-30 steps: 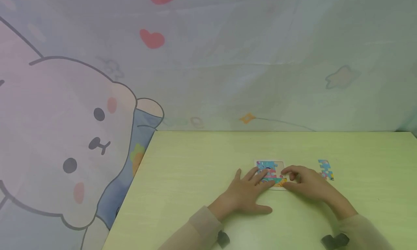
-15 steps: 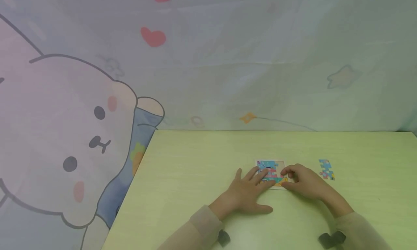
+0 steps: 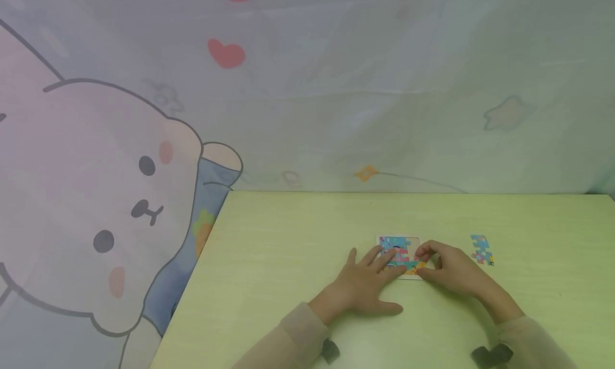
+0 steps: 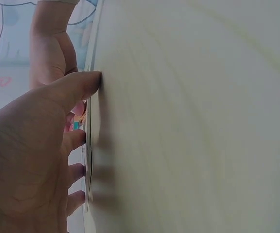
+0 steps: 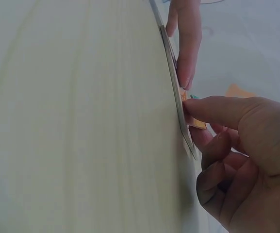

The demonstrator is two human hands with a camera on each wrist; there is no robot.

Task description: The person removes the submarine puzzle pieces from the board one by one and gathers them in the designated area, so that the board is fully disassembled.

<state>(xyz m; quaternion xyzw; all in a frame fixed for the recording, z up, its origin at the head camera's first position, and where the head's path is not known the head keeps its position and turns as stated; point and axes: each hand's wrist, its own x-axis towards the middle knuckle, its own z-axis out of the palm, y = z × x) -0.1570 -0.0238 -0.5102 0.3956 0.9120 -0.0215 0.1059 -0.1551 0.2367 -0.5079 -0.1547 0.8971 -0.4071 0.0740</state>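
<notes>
In the head view, a small jigsaw board [image 3: 413, 243] lies on the table, its left and near parts filled with blue, pink and orange pieces. My left hand [image 3: 362, 283] rests with spread fingers on the board's near left part, covering some of the picture. At the near right corner, my right hand [image 3: 454, 267] pinches an orange jigsaw piece [image 5: 198, 124] between thumb and fingers. The right wrist view has this piece tilted at the board's edge. Bare wood shows in the board's far right part.
Right of the board lie several loose blue and pink jigsaw pieces [image 3: 481, 249], close together on the pale green table [image 3: 298, 235]. A printed curtain [image 3: 336, 91] hangs behind the table's far edge.
The thumb and fingers of my right hand have shifted slightly with the orange piece at the board's corner. My left hand has stayed in place.
</notes>
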